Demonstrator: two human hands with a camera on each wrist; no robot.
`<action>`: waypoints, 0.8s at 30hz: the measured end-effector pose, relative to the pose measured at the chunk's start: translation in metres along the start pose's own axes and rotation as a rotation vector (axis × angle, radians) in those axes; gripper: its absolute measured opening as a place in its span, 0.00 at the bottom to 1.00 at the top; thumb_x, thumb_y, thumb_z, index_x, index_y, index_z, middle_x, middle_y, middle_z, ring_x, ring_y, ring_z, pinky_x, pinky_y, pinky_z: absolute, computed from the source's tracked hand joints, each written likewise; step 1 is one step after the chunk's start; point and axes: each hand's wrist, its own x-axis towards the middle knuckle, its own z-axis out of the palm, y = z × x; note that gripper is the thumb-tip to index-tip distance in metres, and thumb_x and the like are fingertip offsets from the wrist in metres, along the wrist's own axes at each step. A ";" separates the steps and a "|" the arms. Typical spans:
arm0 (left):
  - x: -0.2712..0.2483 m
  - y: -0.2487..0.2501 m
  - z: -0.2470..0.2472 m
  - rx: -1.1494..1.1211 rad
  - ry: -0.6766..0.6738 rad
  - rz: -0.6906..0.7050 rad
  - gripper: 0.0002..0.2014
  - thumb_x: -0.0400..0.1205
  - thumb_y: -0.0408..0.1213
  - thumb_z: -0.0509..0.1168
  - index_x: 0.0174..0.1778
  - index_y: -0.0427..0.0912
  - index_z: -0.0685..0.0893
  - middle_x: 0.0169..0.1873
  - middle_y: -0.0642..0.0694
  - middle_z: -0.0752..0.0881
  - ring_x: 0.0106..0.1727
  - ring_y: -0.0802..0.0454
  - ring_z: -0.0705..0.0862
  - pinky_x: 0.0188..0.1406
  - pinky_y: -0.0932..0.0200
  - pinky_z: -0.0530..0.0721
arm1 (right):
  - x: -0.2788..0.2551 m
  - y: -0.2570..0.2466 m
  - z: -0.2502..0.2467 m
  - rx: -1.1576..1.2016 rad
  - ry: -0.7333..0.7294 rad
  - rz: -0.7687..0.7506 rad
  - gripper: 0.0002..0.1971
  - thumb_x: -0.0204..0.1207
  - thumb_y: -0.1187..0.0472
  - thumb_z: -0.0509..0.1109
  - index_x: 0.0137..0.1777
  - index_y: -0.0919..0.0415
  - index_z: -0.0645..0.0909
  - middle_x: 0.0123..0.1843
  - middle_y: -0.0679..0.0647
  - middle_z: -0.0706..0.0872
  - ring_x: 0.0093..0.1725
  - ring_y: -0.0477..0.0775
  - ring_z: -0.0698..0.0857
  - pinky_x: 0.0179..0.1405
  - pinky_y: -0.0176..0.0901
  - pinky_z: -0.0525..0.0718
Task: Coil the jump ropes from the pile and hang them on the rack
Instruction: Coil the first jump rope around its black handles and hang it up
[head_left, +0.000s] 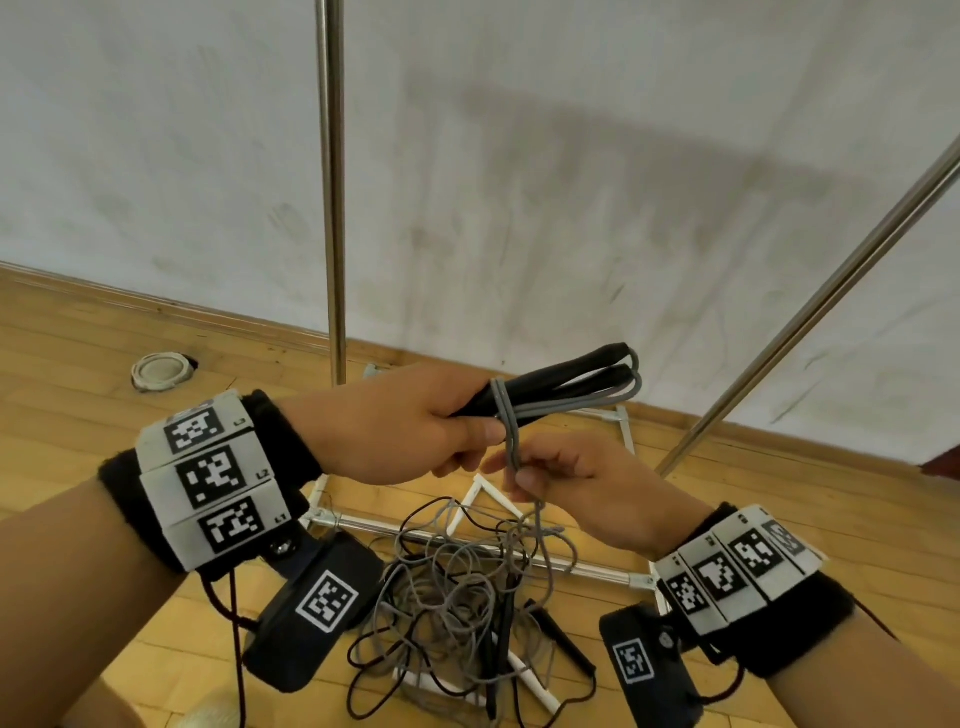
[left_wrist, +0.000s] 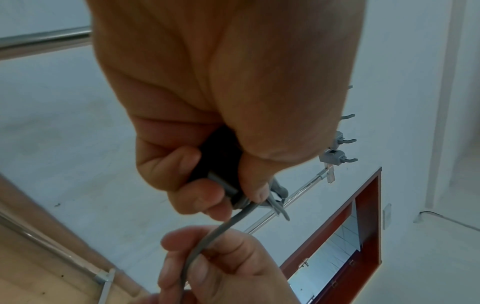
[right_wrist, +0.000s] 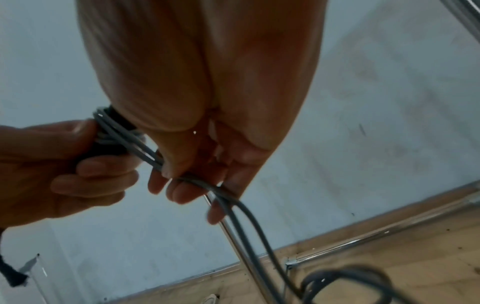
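With the left hand (head_left: 400, 426) gripping the handles (head_left: 561, 379) above the pile (head_left: 462, 587), the right hand (head_left: 566, 478) – fingers pinching the grey cord (head_left: 511, 441) just below – should keep each wrap taut and close-laid, or the coil may slip.

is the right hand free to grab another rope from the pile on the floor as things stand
Probably not: the right hand pinches the grey cord wound round the black handles in the left hand; the pile lies below.
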 end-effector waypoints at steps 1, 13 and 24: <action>0.000 0.001 0.000 -0.012 -0.013 0.004 0.10 0.88 0.39 0.60 0.42 0.57 0.77 0.33 0.52 0.84 0.32 0.59 0.81 0.36 0.58 0.83 | 0.001 0.002 -0.002 -0.011 0.015 0.003 0.19 0.84 0.71 0.64 0.50 0.43 0.86 0.47 0.55 0.88 0.46 0.46 0.87 0.52 0.40 0.84; -0.009 0.011 0.000 -0.010 -0.323 -0.064 0.06 0.88 0.41 0.60 0.50 0.44 0.80 0.32 0.49 0.81 0.33 0.53 0.78 0.37 0.56 0.79 | 0.010 0.029 -0.018 -0.279 -0.050 0.124 0.09 0.83 0.63 0.68 0.45 0.48 0.85 0.34 0.39 0.84 0.38 0.43 0.86 0.39 0.36 0.83; -0.003 0.003 0.032 0.455 -0.493 -0.215 0.10 0.88 0.49 0.59 0.42 0.52 0.76 0.36 0.50 0.83 0.31 0.56 0.79 0.35 0.56 0.79 | 0.005 0.001 -0.012 -0.217 -0.028 0.143 0.15 0.84 0.51 0.66 0.43 0.63 0.83 0.30 0.51 0.76 0.31 0.53 0.70 0.32 0.44 0.71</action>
